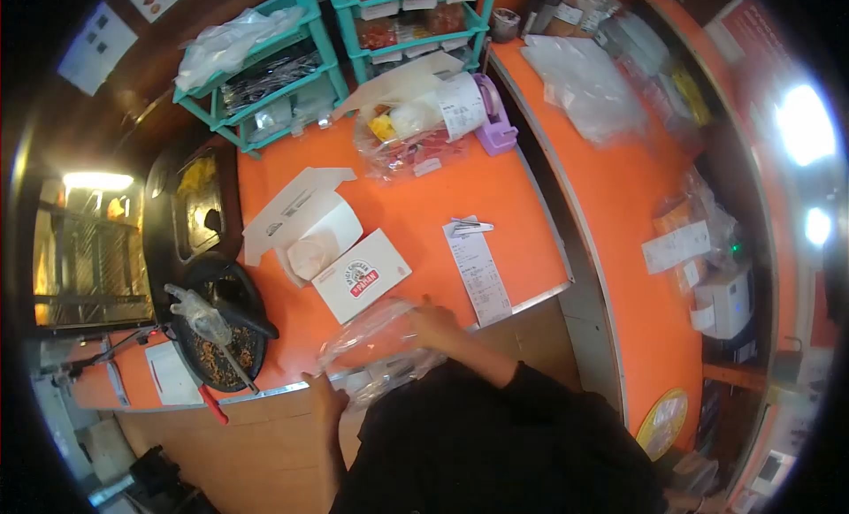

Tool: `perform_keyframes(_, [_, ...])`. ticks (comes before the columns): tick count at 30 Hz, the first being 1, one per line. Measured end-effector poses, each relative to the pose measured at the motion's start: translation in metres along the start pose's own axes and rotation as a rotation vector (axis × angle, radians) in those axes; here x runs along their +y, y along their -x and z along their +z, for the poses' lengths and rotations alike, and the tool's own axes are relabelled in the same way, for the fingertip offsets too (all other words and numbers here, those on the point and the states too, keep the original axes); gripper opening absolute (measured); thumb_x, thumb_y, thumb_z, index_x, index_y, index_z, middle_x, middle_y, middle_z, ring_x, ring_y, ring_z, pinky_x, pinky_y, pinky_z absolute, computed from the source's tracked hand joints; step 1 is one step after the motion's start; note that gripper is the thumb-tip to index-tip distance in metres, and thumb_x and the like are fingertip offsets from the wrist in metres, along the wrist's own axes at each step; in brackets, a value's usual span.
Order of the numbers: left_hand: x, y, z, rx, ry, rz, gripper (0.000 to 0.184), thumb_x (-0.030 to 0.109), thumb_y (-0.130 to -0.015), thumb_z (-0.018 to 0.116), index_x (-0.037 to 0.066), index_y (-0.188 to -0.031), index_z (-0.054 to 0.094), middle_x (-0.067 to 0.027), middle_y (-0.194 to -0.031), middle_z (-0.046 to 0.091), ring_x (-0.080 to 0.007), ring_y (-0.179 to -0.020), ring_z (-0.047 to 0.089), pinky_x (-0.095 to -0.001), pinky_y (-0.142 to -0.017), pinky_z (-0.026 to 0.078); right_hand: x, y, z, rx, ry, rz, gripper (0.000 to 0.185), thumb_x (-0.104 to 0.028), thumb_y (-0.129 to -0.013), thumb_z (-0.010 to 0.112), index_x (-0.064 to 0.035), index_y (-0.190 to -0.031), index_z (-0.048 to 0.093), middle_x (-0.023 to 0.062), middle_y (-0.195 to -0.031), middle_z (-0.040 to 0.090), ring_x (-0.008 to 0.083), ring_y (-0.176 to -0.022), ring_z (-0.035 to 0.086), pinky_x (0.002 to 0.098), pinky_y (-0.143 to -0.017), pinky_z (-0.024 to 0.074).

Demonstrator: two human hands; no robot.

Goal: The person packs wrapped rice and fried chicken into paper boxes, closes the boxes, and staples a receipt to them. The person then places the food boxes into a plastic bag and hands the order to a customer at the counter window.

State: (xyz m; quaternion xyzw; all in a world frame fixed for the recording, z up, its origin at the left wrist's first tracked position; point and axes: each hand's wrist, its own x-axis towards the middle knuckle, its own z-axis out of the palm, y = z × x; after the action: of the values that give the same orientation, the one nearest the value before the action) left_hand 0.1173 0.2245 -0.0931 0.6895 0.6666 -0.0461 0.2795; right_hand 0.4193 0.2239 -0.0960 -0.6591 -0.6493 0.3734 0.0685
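A clear plastic bag (376, 333) stretches between my two hands at the front edge of the orange counter. My left hand (327, 397) grips its lower left side, and my right hand (433, 326) pinches its upper right side. Just beyond the bag lies a closed white cardboard box (363, 277) with a red and black logo. Behind that stands an open white box (329, 215), its lid raised and a pale wrapped item (309, 253) inside. To the right of my right hand, a long printed receipt (482, 280) lies flat with a small metallic object (471, 227) on it.
On the left are a dark stone mortar (256, 364) with brown crumbs, a red-handled knife (212, 406) and a lit display case (93, 249). Teal racks (329, 59), a filled bag (416, 156) and a purple tape dispenser (498, 129) stand behind. A receipt printer (725, 304) is at right.
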Motion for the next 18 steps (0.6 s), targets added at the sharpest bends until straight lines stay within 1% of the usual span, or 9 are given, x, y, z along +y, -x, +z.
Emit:
perform_keyframes(1, [-0.002,-0.002,0.017,0.016,0.004,-0.017,0.075,-0.005,-0.064,0.067,0.002,-0.135,0.044,-0.0378,-0.129,0.039,-0.0548,-0.112,0.049,-0.0501,-0.095,0.047,0.003,0.006,-0.013,0.038,0.048,0.11,0.042,-0.033,-0.07,0.074,-0.013,-0.107,0.069,0.0195,-0.109,0.065,0.0398,-0.11,0.059,0.0508,-0.076,0.0543])
perform_keyframes(3, [-0.005,-0.004,0.048,0.101,-0.018,0.34,0.075,-0.004,-0.065,0.068,0.003,-0.135,0.044,-0.0369,-0.129,0.035,-0.0535,-0.111,0.05,-0.051,-0.09,0.049,0.03,0.007,-0.018,0.053,0.044,0.254,0.044,-0.033,-0.07,0.075,-0.0154,-0.11,0.069,0.019,-0.113,0.064,0.0417,-0.113,0.056,0.0521,-0.085,0.0506])
perform_keyframes(5, [0.035,0.0,0.041,0.026,0.087,0.292,0.075,-0.003,-0.066,0.069,0.007,-0.136,0.044,-0.0367,-0.128,0.034,-0.0534,-0.106,0.053,-0.054,-0.086,0.05,0.054,0.012,-0.035,0.001,0.127,0.154,0.042,-0.031,-0.073,0.074,-0.0152,-0.112,0.068,0.0195,-0.125,0.056,0.0433,-0.118,0.051,0.0509,-0.094,0.0453])
perform_keyframes(7, [0.059,0.0,0.037,0.027,0.141,0.248,0.075,-0.002,-0.067,0.069,0.009,-0.137,0.044,-0.0348,-0.126,0.035,-0.0529,-0.103,0.054,-0.0549,-0.083,0.051,0.029,0.017,-0.082,-0.029,0.274,-0.013,0.041,-0.03,-0.075,0.073,-0.0146,-0.113,0.068,0.0193,-0.133,0.051,0.0442,-0.12,0.047,0.0497,-0.099,0.0424])
perform_keyframes(10, [0.081,0.007,0.026,0.036,0.185,0.238,0.075,-0.001,-0.069,0.069,0.014,-0.137,0.043,-0.0304,-0.123,0.037,-0.052,-0.095,0.057,-0.0555,-0.077,0.053,0.004,-0.017,-0.114,0.25,0.042,-0.321,0.039,-0.032,-0.075,0.072,-0.0131,-0.109,0.07,0.0175,-0.138,0.041,0.0408,-0.128,0.037,0.05,-0.101,0.0351])
perform_keyframes(13, [0.072,0.014,0.036,0.047,0.127,0.215,0.073,0.001,-0.072,0.067,0.019,-0.138,0.041,-0.0247,-0.12,0.038,-0.0499,-0.085,0.06,-0.054,-0.071,0.054,-0.01,-0.073,-0.081,0.221,-0.056,-0.431,0.063,-0.038,-0.068,0.079,-0.0185,-0.126,0.063,0.0196,-0.14,0.036,0.0437,-0.13,0.033,0.0523,-0.102,0.0345])
perform_keyframes(15, [0.059,0.009,0.035,-0.002,0.035,0.147,0.066,0.002,-0.074,0.066,0.018,-0.134,0.045,-0.0254,-0.122,0.038,-0.0476,-0.08,0.062,-0.0529,-0.067,0.054,-0.018,-0.087,-0.064,0.425,0.228,-0.427,0.095,-0.042,-0.059,0.084,-0.0233,-0.144,0.046,0.0234,-0.14,0.034,0.0431,-0.13,0.034,0.0525,-0.105,0.0329])
perform_keyframes(16, [0.052,0.007,0.035,0.006,0.038,0.14,0.066,0.002,-0.074,0.066,0.018,-0.134,0.045,-0.0254,-0.122,0.038,-0.0476,-0.08,0.062,-0.0529,-0.067,0.054,-0.018,-0.086,-0.062,0.423,0.23,-0.438,0.095,-0.042,-0.059,0.084,-0.0233,-0.144,0.046,0.0234,-0.14,0.034,0.0431,-0.13,0.034,0.0525,-0.105,0.0329])
perform_keyframes(18, [0.037,0.017,0.038,0.169,0.066,0.163,0.058,0.003,-0.074,0.067,0.015,-0.129,0.05,-0.0253,-0.125,0.039,-0.0456,-0.078,0.063,-0.0518,-0.065,0.054,-0.018,-0.067,-0.054,0.31,0.195,-0.304,0.115,-0.047,-0.056,0.087,-0.03,-0.152,0.027,0.0274,-0.138,0.036,0.0437,-0.127,0.038,0.0513,-0.108,0.0305])
